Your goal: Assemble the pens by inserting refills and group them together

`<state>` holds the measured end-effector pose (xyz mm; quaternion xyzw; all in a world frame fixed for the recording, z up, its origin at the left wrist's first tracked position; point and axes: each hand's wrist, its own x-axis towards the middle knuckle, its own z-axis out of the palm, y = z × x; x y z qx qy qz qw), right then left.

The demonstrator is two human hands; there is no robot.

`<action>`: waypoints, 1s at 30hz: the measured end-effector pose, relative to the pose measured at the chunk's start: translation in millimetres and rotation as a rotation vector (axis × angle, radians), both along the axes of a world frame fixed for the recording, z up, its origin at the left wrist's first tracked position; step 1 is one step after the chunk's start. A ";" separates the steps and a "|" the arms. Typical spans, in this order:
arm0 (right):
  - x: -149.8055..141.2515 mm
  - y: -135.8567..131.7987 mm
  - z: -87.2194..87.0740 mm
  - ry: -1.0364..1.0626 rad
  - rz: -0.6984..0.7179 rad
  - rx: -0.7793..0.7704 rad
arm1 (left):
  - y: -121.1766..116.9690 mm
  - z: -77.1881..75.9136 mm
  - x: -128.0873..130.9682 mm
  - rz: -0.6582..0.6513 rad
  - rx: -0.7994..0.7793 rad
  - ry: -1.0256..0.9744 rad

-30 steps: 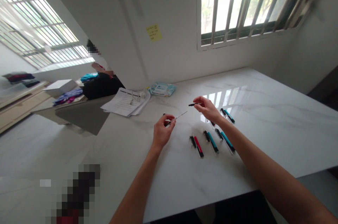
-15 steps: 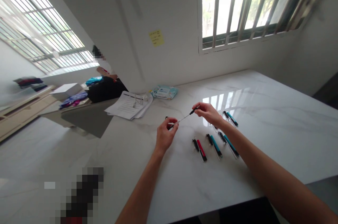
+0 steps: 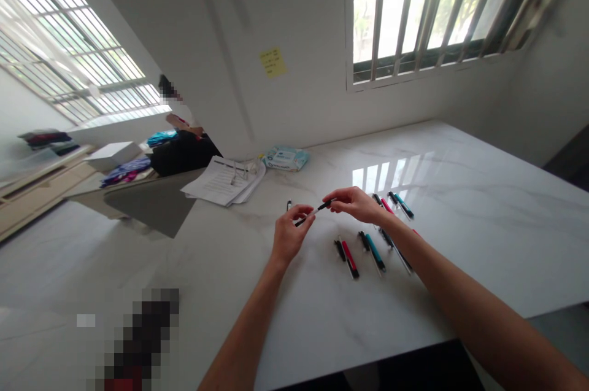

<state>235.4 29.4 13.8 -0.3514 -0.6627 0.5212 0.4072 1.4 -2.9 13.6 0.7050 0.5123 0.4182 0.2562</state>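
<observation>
My left hand (image 3: 289, 234) is closed on a slim, dark pen barrel (image 3: 300, 221), with a pale section showing past its fingertips. My right hand (image 3: 356, 204) pinches a black pen piece (image 3: 326, 203) that lines up with the barrel; whether the two touch is too small to tell. Just beyond my left hand stands a small dark pen (image 3: 289, 205). Below my right hand lie taken-apart pens: a red barrel (image 3: 348, 254) and a teal barrel (image 3: 374, 252), each beside black parts and a thin white refill. Another set is partly hidden by my right forearm.
Farther right lie another teal barrel (image 3: 403, 204) and a red one (image 3: 387, 205). Papers (image 3: 221, 182) and a wipes packet (image 3: 288, 159) lie by the wall, which bears a yellow note (image 3: 273, 62). A person is at a cluttered desk at left.
My right hand has moved left and slightly down, bringing the black piece close to my left hand. The thin rod visible between them before is now mostly covered.
</observation>
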 end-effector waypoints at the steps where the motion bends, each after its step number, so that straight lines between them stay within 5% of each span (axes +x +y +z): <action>1: -0.6 0.3 -1.3 0.015 -0.004 -0.005 | 0.0 0.1 0.1 -0.002 -0.001 -0.001; 5: -0.9 1.7 -4.9 0.037 -0.041 -0.009 | 0.0 0.3 -0.5 -0.002 0.011 0.016; 12: 1.2 -1.8 -1.1 -0.247 -0.112 0.080 | -0.5 0.3 -2.1 0.010 0.057 0.048; 18: 0.7 -1.0 -2.6 -0.120 -0.037 0.070 | -0.4 1.1 -1.8 0.005 0.063 0.058; 30: -5.0 -3.8 -4.3 -0.202 -0.085 0.085 | -0.9 -1.1 -1.7 -0.020 0.079 0.027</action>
